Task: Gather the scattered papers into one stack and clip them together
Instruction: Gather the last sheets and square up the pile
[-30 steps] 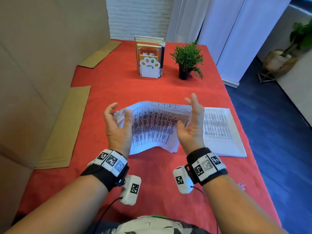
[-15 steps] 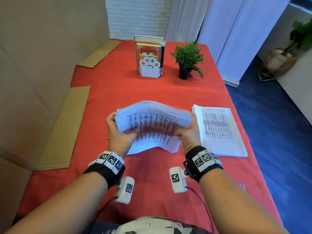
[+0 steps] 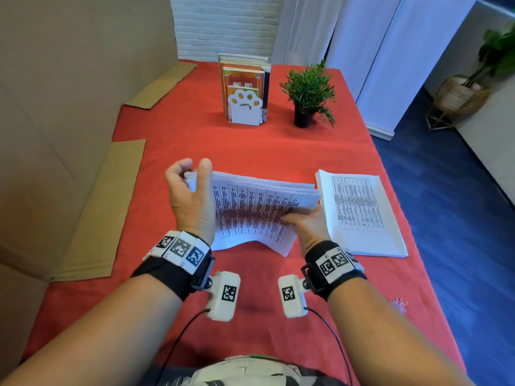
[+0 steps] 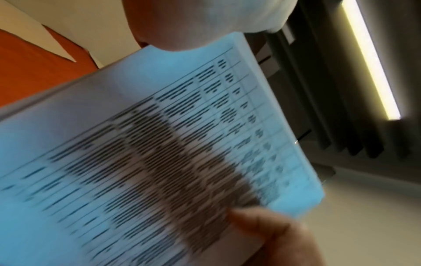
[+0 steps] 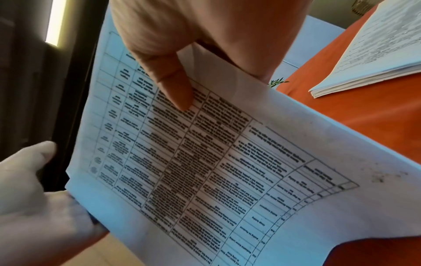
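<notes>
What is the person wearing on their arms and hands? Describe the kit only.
Bare forearms, no sleeves or gloves. Each wrist has a black strap carrying white blocks with black square-pattern markers. A white camera pod with its own marker hangs below each wrist, trailing a thin black cable.

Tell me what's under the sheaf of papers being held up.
Under the held sheaf only red tablecloth shows; its lower edge seems to touch the cloth. The right hand's fingers behind it are hidden.

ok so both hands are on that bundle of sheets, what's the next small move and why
Probably lower the held bundle onto the second pile lying on the red cloth to its right. The left hand and right hand each have a grip on a side of the bundle, and two separate piles remain, so nothing is ready to clip.
</notes>
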`<state>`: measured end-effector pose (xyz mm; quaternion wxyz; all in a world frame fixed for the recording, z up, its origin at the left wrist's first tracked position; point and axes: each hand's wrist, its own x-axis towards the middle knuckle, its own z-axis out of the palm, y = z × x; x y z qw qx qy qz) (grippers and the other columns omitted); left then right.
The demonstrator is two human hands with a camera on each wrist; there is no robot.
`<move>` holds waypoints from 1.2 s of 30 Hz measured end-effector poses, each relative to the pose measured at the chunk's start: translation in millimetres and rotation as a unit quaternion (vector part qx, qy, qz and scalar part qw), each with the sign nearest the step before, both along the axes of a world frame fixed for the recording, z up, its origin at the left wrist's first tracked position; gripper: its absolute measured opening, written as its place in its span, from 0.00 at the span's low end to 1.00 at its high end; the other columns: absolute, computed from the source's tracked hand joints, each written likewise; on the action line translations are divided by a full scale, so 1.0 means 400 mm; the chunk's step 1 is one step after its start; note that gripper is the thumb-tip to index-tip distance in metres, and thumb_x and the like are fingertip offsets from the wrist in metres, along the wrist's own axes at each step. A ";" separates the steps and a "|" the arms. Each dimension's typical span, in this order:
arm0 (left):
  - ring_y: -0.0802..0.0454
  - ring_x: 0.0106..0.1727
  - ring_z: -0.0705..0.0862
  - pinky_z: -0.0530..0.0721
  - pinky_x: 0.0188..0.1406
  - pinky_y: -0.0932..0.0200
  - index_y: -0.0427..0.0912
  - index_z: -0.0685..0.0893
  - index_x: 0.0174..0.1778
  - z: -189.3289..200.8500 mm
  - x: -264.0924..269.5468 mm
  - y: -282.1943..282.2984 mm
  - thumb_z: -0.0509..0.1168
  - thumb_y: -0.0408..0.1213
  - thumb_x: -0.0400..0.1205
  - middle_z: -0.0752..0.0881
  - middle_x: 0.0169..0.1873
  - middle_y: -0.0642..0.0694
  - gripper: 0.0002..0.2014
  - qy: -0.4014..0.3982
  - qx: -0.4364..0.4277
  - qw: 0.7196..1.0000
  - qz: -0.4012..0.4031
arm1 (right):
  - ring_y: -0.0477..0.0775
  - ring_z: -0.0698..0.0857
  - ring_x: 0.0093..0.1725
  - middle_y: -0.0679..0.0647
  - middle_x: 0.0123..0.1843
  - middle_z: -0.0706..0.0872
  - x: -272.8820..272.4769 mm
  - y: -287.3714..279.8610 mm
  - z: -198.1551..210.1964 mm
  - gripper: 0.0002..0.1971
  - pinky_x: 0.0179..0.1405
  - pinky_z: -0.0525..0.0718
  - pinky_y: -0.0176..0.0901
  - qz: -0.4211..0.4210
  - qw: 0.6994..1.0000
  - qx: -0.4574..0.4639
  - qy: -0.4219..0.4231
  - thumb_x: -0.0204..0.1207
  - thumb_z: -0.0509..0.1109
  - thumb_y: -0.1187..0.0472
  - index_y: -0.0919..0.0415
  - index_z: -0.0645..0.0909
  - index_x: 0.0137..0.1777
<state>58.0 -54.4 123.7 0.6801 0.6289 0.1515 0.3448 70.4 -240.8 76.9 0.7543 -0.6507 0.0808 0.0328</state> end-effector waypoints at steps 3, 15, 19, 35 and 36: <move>0.63 0.39 0.78 0.75 0.48 0.64 0.53 0.78 0.45 0.013 0.022 0.015 0.64 0.34 0.74 0.79 0.39 0.55 0.09 -0.011 -0.023 1.000 -0.010 | 0.43 0.89 0.29 0.47 0.26 0.90 0.003 0.001 -0.005 0.19 0.32 0.88 0.38 -0.005 1.000 0.018 0.004 0.60 0.66 0.87 0.61 0.81 0.39; 0.55 0.46 0.83 0.79 0.38 0.81 0.36 0.64 0.68 -0.134 -0.037 0.028 0.63 0.19 0.77 0.81 0.55 0.41 0.25 0.138 0.071 0.977 -0.143 | 0.37 0.87 0.41 0.45 0.42 0.88 -0.015 0.016 -0.004 0.31 0.50 0.84 0.43 -0.032 0.999 -0.014 -0.042 0.57 0.67 0.79 0.52 0.75 0.58; 0.64 0.43 0.82 0.80 0.41 0.78 0.42 0.66 0.61 -0.148 -0.015 0.046 0.63 0.19 0.76 0.81 0.48 0.48 0.22 0.142 0.062 0.976 -0.154 | 0.54 0.74 0.71 0.53 0.65 0.73 -0.001 0.010 0.020 0.48 0.75 0.71 0.50 -0.083 0.945 -0.142 -0.284 0.58 0.59 0.85 0.42 0.63 0.75; 0.54 0.45 0.82 0.76 0.50 0.59 0.49 0.70 0.55 -0.166 -0.013 0.028 0.59 0.20 0.77 0.81 0.42 0.56 0.19 0.191 0.078 0.972 -0.110 | 0.48 0.86 0.46 0.53 0.48 0.87 -0.010 -0.020 -0.039 0.21 0.51 0.85 0.48 0.033 0.998 -0.047 -0.021 0.69 0.66 0.75 0.50 0.77 0.55; 0.49 0.47 0.81 0.76 0.50 0.56 0.49 0.71 0.56 -0.164 -0.010 0.031 0.60 0.22 0.77 0.82 0.43 0.52 0.18 0.199 0.083 0.971 -0.103 | 0.47 0.85 0.44 0.52 0.47 0.86 -0.010 -0.025 -0.040 0.18 0.51 0.85 0.47 0.032 0.998 -0.049 -0.019 0.70 0.67 0.73 0.51 0.78 0.53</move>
